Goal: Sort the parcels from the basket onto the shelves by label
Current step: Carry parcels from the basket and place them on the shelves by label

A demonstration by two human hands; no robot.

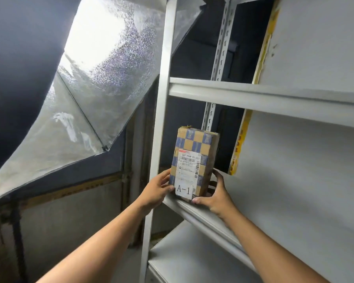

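A small cardboard parcel (194,160) with a blue checked pattern stands upright at the left end of the middle shelf (284,180). It carries a shipping label and a white tag reading "A-1". My left hand (157,190) grips its lower left side. My right hand (215,195) holds its lower right side, thumb under the front corner. The parcel's bottom edge rests on the shelf's front lip (202,217). The basket is out of view.
The grey metal rack has an upright post (161,119) just left of the parcel, a shelf above (274,97) and one below (192,258). A yellow strip (239,144) runs behind. A silver reflective umbrella (86,88) fills the left side.
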